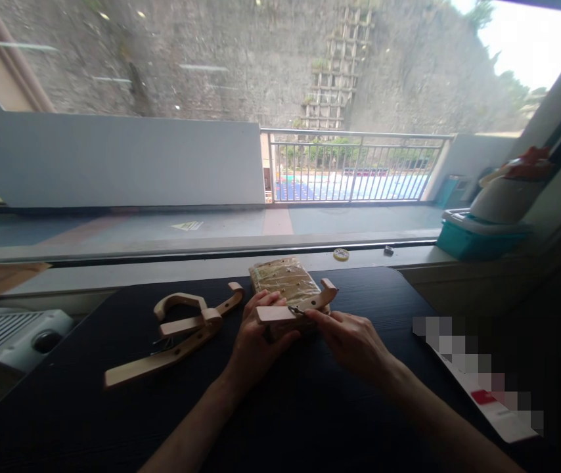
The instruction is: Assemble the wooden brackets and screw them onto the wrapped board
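My left hand [255,338] is closed around a pale wooden bar [274,315] with a hooked end [327,289], held just above the black table [113,427]. My right hand [349,338] pinches a small dark tool or screw [294,309] against the top of that bar. Right behind the hands lies a flat packet [283,279] wrapped in clear film, with wooden parts inside. To the left on the table rests a partly assembled wooden frame [182,335] made of curved and straight pieces.
A white sheet with red print [487,394] lies at the table's right. A grey-white device [9,335] sits at the left edge. On the sill behind are a yellow tape roll [341,254], a small dark item [389,249] and a teal box [477,240].
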Motion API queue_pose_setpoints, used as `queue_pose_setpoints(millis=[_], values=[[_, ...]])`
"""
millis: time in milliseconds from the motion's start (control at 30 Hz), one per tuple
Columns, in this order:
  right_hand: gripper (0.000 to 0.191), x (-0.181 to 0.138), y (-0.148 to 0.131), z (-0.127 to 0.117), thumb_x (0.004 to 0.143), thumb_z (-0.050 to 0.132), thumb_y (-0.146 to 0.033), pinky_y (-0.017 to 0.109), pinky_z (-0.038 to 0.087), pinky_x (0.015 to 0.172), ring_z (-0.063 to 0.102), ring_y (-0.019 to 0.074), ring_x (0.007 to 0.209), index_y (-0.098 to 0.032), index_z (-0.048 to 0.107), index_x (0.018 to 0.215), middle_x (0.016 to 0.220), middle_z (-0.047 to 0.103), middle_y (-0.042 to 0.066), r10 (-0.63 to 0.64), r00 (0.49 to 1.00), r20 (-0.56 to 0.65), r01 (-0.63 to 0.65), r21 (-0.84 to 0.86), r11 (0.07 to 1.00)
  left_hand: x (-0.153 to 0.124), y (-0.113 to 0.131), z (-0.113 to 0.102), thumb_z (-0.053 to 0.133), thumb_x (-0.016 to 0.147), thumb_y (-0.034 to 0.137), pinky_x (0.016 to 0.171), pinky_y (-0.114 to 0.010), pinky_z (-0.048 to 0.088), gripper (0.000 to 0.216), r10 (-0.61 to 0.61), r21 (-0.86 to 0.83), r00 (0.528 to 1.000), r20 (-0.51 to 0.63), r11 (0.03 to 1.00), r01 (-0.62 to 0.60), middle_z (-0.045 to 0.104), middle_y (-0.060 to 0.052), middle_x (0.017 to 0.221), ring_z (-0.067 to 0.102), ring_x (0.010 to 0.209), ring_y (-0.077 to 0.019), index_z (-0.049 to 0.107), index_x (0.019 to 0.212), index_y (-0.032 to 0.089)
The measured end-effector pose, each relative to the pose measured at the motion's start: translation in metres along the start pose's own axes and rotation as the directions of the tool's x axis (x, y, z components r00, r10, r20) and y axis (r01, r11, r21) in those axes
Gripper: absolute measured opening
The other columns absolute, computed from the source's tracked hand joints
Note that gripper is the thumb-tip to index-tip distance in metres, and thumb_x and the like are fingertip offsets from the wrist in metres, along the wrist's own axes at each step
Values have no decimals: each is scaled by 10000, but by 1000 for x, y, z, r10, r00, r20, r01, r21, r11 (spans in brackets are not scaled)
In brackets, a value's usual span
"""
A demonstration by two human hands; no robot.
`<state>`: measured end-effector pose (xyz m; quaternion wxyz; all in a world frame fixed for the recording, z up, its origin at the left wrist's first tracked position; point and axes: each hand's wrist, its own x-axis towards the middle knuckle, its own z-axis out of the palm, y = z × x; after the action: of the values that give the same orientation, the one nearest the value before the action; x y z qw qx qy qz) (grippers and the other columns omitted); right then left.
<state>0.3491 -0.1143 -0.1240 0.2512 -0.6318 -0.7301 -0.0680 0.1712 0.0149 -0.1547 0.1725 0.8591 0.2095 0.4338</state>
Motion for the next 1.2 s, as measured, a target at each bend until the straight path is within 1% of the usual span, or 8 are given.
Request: queue_pose_setpoints(millis=[300, 433, 533, 600, 767, 900, 1067, 1200], values=[[383, -29, -22, -3, 884, 450, -249, 270, 481, 716, 628, 161, 805, -185, 491, 1260, 988, 672, 73, 128, 981, -148, -88, 248, 965, 0, 1, -16, 689, 717, 364, 1075, -506, 333, 504, -16, -94, 988, 151, 995, 31, 533, -108, 1297, 358, 1308, -291, 574, 1178, 196], [414, -43, -15, -5, 865, 482, -379, 268, 488, 590, 609, 158, 658, -167, 524, 1218, 848, 663, 58, 502, 836, -221, -409, 361, 838, 4, 7, -26, 674, 734, 366, 1087, -484, 318, 395, -55, -164, 983, 178, 983, 85, 545, -92, 1289, 371, 1301, -285, 634, 1092, 205], [489, -40, -13, -10, 863, 453, -450, 265, 462, 493, 573, 141, 557, -180, 493, 1269, 884, 656, 66, 633, 769, -93, -524, 475, 707, 9, 15, -34, 666, 743, 368, 1069, -448, 346, 345, -103, -212, 983, 151, 968, 134, 577, -80, 1239, 453, 1233, -265, 655, 1050, 213], [519, -34, -18, -12, 857, 451, -464, 271, 466, 501, 598, 160, 601, -197, 469, 1302, 932, 664, 74, 623, 782, -35, -519, 518, 680, 12, 20, -40, 669, 739, 368, 1045, -425, 376, 339, -145, -245, 980, 132, 954, 174, 603, -76, 1186, 501, 1177, -255, 660, 1039, 210], [471, -20, -35, -16, 842, 471, -458, 328, 491, 735, 581, 253, 1023, -217, 515, 1245, 1028, 673, 89, 561, 827, -26, -465, 530, 709, 14, 27, -47, 672, 733, 364, 1019, -400, 401, 336, -220, -294, 967, 129, 923, 249, 625, -61, 1128, 528, 1134, -252, 663, 1036, 217], [409, -24, -42, -28, 858, 430, -466, 320, 482, 688, 616, 230, 901, -204, 513, 1161, 1000, 673, 97, 578, 815, 33, -531, 438, 725, 12, 27, -43, 686, 720, 335, 1046, -410, 375, 359, -186, -327, 961, 206, 912, 247, 571, -73, 1206, 477, 1199, -256, 642, 1057, 220], [284, -22, -40, -68, 861, 419, -371, 262, 417, 530, 570, 151, 595, -230, 561, 1062, 800, 662, 22, 417, 901, 119, -433, 210, 877, 10, 27, -38, 739, 643, 249, 1073, -435, 332, 392, -195, -363, 933, 303, 881, 302, 515, -124, 1248, 423, 1249, -285, 620, 1007, 170], [338, 9, -42, -99, 845, 444, -288, 299, 410, 685, 603, 192, 813, -272, 588, 1150, 999, 663, 43, 214, 962, 168, -209, -46, 977, 11, 27, -41, 680, 714, 277, 979, -427, 431, 452, -271, -474, 880, 390, 760, 444, 557, -94, 1205, 517, 1158, -254, 515, 1128, 203]])
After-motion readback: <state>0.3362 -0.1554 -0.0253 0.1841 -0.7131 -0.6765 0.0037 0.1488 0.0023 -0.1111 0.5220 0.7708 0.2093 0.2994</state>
